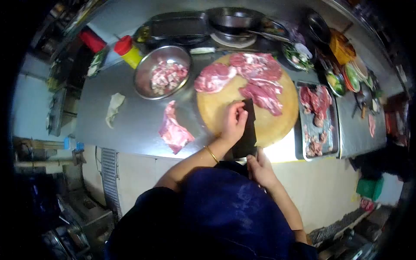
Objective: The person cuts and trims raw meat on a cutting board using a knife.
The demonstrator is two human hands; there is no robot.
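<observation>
My right hand (262, 170) is closed round the handle of a wide, dark cleaver (247, 136), low in front of me at the near edge of the round cutting board (212, 110). Against the left side of the blade rests my left hand (234, 123), its fingers curled in; whatever they may hold is hidden. Large pieces of raw red meat (255, 67) lie on the far half of the board, with a darker piece (264, 97) just beyond the blade. Left of the board, a pale pink slab of meat (173, 132) lies on the steel table (138, 117).
A steel bowl (141, 78) of cut meat stands at the left, near a yellow bottle with a red cap (128, 52). A metal tray (299, 143) with meat sits at the right. A cloth-like pale piece (115, 108) lies far left. Pans (234, 19) line the back.
</observation>
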